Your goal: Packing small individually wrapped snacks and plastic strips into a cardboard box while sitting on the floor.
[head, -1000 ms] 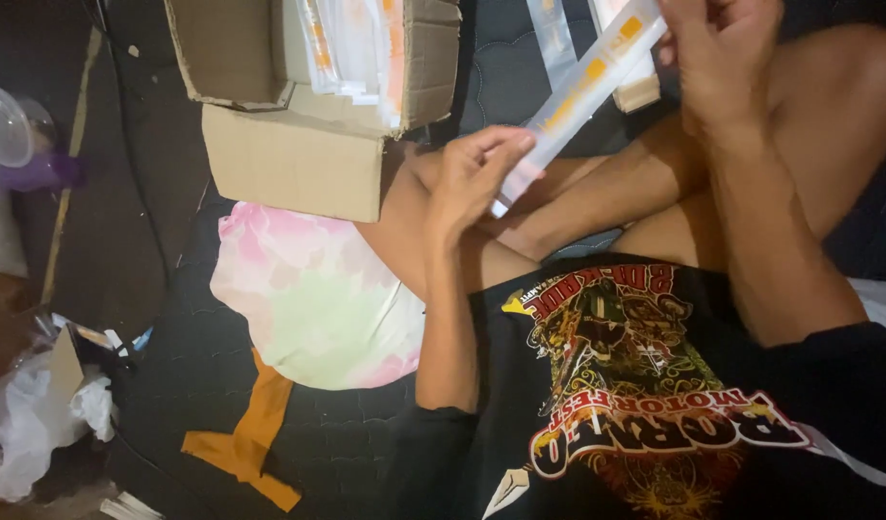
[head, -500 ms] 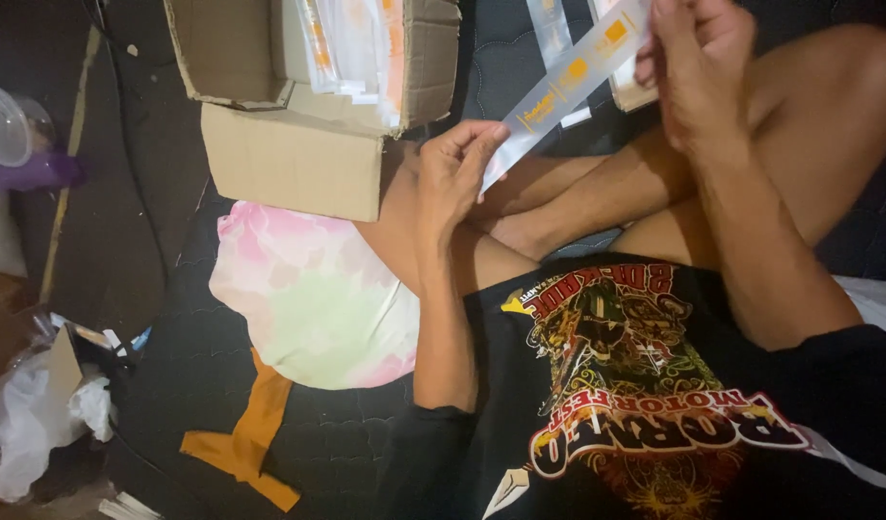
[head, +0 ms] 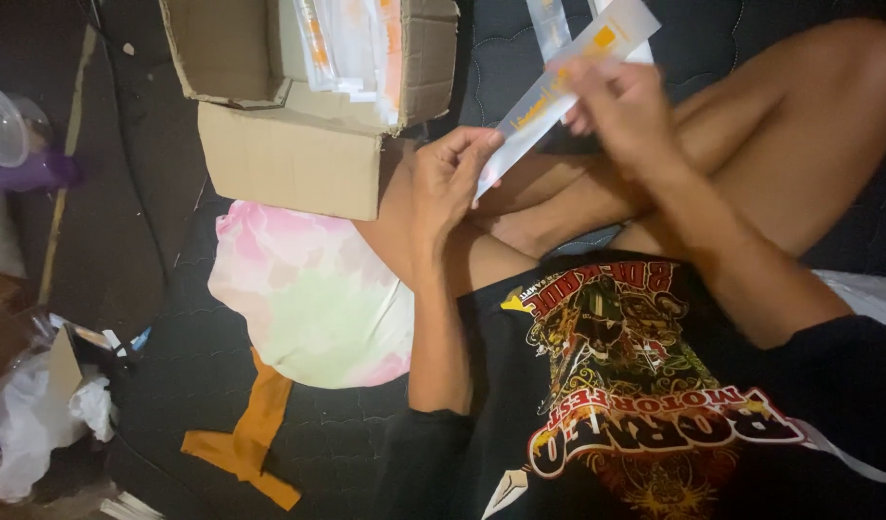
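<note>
A long, narrow clear packet with an orange and white insert (head: 558, 82) is held slantwise above my crossed legs. My left hand (head: 448, 178) pinches its lower end between thumb and fingers. My right hand (head: 621, 101) grips the packet near its upper part, fingers curled over it. Another similar packet (head: 547, 24) lies on the dark mattress beyond my right hand.
An open cardboard box (head: 298, 154) with several like packets (head: 351, 43) standing in it sits at upper left. A pastel tie-dye cushion (head: 308, 294) lies beside my left knee, an orange cloth (head: 250, 433) below it. Crumpled white plastic (head: 29, 424) and clutter sit at far left.
The packet has tilted and shifted a little left and down with both hands. My right hand has slid along the packet's upper part.
</note>
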